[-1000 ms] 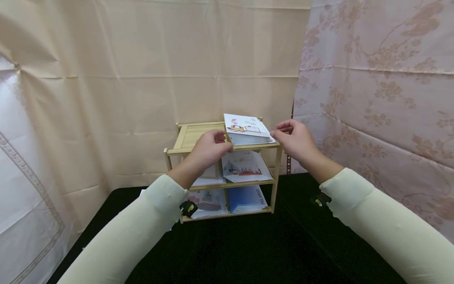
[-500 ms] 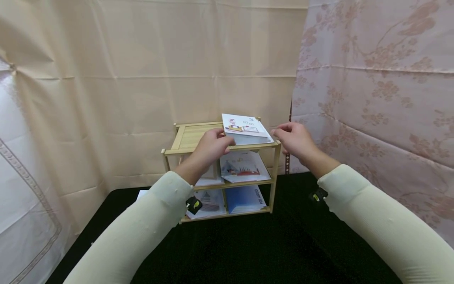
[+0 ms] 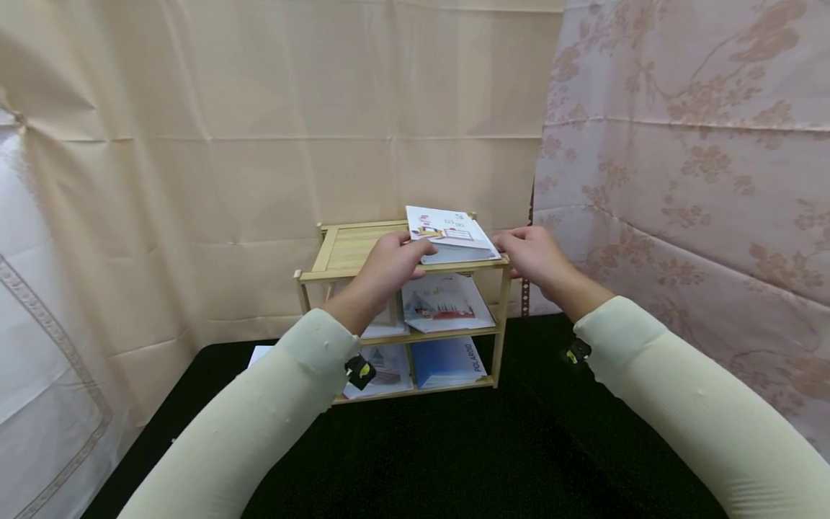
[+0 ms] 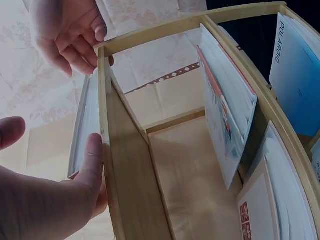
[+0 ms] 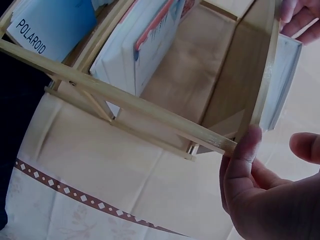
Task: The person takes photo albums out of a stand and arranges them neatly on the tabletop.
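A white illustrated book (image 3: 450,232) lies on the right half of the top of a small wooden three-tier shelf (image 3: 337,274). My left hand (image 3: 389,267) is at the book's near left corner. Its thumb (image 4: 95,160) presses the shelf's front rail (image 4: 105,115) beside the book's edge (image 4: 85,125), and a finger hovers apart. My right hand (image 3: 532,252) sits at the shelf's right front corner, with its thumb (image 5: 247,150) on the end of the rail (image 5: 150,102) by the book (image 5: 280,85). Neither hand grips the book.
Booklets (image 3: 444,303) lie on the middle tier and a blue Polaroid book (image 3: 447,360) on the bottom one. The shelf stands on a black cloth (image 3: 454,447). Beige drapes hang behind and a floral curtain (image 3: 681,144) to the right. White paper (image 3: 259,355) lies left of the shelf.
Both hands have closed in on the book. The right hand moved left to the shelf corner, and the left hand rose slightly onto the book's corner.
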A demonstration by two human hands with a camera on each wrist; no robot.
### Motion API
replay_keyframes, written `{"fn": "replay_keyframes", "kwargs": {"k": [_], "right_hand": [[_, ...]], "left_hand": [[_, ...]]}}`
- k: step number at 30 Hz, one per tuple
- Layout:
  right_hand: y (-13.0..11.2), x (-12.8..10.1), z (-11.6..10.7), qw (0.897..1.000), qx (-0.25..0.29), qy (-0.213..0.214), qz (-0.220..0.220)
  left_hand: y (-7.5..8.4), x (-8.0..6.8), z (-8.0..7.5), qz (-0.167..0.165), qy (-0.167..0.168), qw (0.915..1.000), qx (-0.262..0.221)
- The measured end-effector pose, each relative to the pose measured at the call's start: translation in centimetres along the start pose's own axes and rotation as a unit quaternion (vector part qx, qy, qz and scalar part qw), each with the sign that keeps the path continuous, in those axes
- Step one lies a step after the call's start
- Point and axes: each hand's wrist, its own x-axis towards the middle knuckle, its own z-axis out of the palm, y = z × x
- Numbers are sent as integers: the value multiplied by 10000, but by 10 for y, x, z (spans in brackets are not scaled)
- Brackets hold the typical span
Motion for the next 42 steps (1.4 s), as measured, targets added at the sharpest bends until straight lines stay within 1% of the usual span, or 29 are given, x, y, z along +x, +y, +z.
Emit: {"fn": "replay_keyframes", "kwargs": {"k": [3, 9, 13, 15, 19, 22, 24, 27, 34, 38, 42], "right_hand": [[2, 1, -1, 10000, 73, 15, 9], [5, -1, -8, 9976, 613, 104, 293], [6, -1, -9, 9942, 1016, 93, 339], [5, 0, -9, 9905, 1315, 72, 395], [3, 0, -9, 9774, 2028, 95, 586], [3, 1, -9, 9696, 2342, 148, 693], [3, 1, -9, 9688, 2361, 181, 725], [2, -1, -9, 9724, 2198, 222, 755], [1, -7, -6, 9797, 1764, 281, 910], [3, -8, -3, 9835, 1564, 317, 848], [3, -10, -1, 9849, 1491, 401, 787]], "left_hand": [[3, 0, 3, -27, 4, 10000, -12], [8, 0, 10, -34, -103, 9999, -38], [9, -1, 9, -65, -35, 9999, -109], [9, -1, 7, -71, -25, 9998, -204], [10, -3, 4, -31, -72, 9996, -278], [12, -5, 2, 19, -94, 9996, -247], [13, -6, 2, 49, -89, 9997, -235], [15, -9, 1, 56, -59, 9997, -224], [14, -11, -1, 26, -110, 9988, -477], [12, -11, -2, -2, -170, 9979, -630], [13, -14, -2, -73, -179, 9967, -783]]}}
